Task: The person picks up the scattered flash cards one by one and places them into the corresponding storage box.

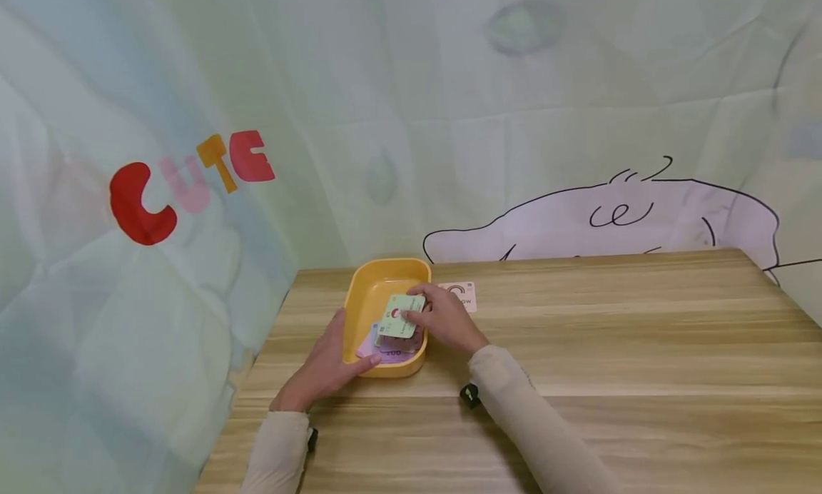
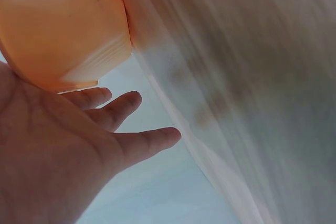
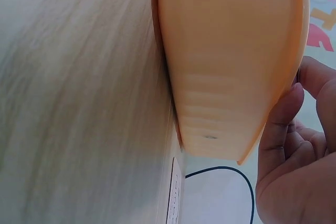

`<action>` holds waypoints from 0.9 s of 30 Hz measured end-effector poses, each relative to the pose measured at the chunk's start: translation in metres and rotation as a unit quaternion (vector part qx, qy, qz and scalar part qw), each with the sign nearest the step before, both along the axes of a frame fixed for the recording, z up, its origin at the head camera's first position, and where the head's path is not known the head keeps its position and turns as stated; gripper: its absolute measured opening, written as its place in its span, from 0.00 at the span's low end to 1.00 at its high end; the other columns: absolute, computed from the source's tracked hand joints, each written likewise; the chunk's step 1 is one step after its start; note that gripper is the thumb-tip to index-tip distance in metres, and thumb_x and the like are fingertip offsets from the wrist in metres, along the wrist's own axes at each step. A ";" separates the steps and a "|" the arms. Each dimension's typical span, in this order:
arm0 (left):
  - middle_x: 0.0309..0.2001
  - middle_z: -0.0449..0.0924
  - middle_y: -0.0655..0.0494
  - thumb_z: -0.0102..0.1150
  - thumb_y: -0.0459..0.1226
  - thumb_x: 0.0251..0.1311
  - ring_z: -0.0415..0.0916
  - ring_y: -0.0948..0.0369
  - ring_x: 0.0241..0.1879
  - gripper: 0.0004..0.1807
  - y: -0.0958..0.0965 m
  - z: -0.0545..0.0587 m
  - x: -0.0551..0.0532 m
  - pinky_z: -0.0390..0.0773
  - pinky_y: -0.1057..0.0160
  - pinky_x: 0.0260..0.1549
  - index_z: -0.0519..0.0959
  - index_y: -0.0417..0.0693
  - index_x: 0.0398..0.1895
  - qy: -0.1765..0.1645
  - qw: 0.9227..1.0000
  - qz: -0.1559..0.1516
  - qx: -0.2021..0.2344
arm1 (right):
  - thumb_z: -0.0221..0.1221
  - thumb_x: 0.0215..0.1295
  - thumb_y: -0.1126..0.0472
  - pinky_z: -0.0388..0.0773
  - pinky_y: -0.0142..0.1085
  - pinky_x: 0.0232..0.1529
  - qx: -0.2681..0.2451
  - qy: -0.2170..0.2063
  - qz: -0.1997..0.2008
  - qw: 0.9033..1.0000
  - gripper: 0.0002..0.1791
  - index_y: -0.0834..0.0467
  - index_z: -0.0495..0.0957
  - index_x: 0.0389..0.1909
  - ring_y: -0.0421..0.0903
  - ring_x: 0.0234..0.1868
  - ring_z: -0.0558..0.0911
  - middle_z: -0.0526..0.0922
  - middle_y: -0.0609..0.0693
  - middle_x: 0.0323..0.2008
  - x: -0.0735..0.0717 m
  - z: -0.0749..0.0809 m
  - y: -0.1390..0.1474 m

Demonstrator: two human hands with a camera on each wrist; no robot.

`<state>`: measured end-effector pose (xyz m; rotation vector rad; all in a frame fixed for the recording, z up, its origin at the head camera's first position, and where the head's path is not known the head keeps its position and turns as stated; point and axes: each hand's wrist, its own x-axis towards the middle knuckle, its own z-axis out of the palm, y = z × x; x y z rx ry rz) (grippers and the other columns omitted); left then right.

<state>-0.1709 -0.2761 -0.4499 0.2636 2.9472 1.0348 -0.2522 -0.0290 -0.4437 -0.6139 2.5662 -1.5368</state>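
Note:
A yellow plastic bin [image 1: 355, 315] stands near the table's far left edge, with several cards in its near end. My left hand [image 1: 327, 362] lies against the bin's left side, thumb at the near rim. In the left wrist view, three fingers of that hand stretch out straight beside the bin wall. With thumb and fingers, my right hand [image 1: 447, 320] pinches a pale green card [image 1: 399, 328] with a red picture, held tilted over the bin. Below it lie a purple card [image 1: 397, 355] marked 200 and other cards, partly covered.
A pink card [image 1: 467, 295] lies on the wooden table [image 1: 610, 337] just right of the bin, partly behind the right hand. Printed fabric [image 1: 359, 123] hangs behind the table and along its left side. A dark wrist camera [image 1: 470, 395] shows beside the right sleeve.

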 end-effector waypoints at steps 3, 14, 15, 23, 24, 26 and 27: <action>0.76 0.55 0.43 0.68 0.60 0.57 0.63 0.47 0.68 0.61 0.000 0.000 0.000 0.63 0.41 0.67 0.42 0.44 0.81 0.000 1.000 0.000 -0.002 | 0.68 0.65 0.53 0.76 0.35 0.38 -0.002 -0.002 -0.002 1.000 0.21 0.54 0.79 0.57 0.44 0.37 0.78 0.82 0.47 0.38 0.001 0.001 0.000; 0.72 0.61 0.45 0.70 0.58 0.56 0.66 0.49 0.64 0.59 0.000 0.000 0.000 0.66 0.43 0.65 0.47 0.44 0.80 0.016 1.000 -0.008 0.007 | 0.68 0.65 0.53 0.78 0.35 0.37 -0.004 -0.012 -0.009 1.000 0.20 0.53 0.80 0.56 0.44 0.36 0.79 0.82 0.46 0.38 0.003 0.002 -0.002; 0.72 0.60 0.45 0.70 0.58 0.56 0.65 0.49 0.64 0.59 0.000 0.001 0.000 0.65 0.43 0.65 0.46 0.44 0.80 0.015 1.000 -0.007 0.007 | 0.68 0.65 0.53 0.78 0.35 0.37 -0.005 -0.011 -0.009 1.000 0.20 0.53 0.80 0.56 0.44 0.36 0.79 0.83 0.46 0.38 0.003 0.002 -0.002; 0.80 0.47 0.40 0.66 0.63 0.57 0.54 0.44 0.75 0.64 -0.002 0.000 0.001 0.57 0.39 0.71 0.38 0.41 0.81 -0.007 1.000 0.002 -0.006 | 0.69 0.65 0.53 0.78 0.35 0.37 0.002 -0.009 -0.011 1.000 0.21 0.54 0.79 0.56 0.44 0.35 0.79 0.83 0.46 0.37 0.003 0.004 -0.004; 0.80 0.46 0.40 0.66 0.63 0.57 0.53 0.44 0.75 0.64 -0.002 0.000 0.001 0.57 0.39 0.71 0.38 0.41 0.81 -0.007 1.000 0.002 -0.006 | 0.68 0.65 0.53 0.77 0.35 0.37 0.004 -0.007 -0.012 1.000 0.21 0.55 0.79 0.56 0.44 0.35 0.79 0.82 0.46 0.37 0.003 0.004 -0.004; 0.79 0.47 0.41 0.67 0.63 0.57 0.55 0.44 0.74 0.64 -0.002 -0.001 0.001 0.58 0.40 0.71 0.39 0.41 0.81 -0.006 1.000 0.001 -0.004 | 0.69 0.65 0.52 0.77 0.35 0.37 0.008 -0.006 -0.015 1.000 0.21 0.54 0.80 0.56 0.43 0.35 0.79 0.82 0.46 0.37 0.002 0.003 -0.004; 0.79 0.48 0.41 0.67 0.62 0.57 0.55 0.44 0.74 0.64 -0.002 -0.001 0.001 0.58 0.40 0.70 0.39 0.41 0.81 -0.004 1.000 0.000 -0.004 | 0.69 0.65 0.52 0.77 0.35 0.37 0.010 -0.006 -0.016 1.000 0.21 0.54 0.80 0.56 0.43 0.35 0.79 0.82 0.45 0.37 0.002 0.003 -0.004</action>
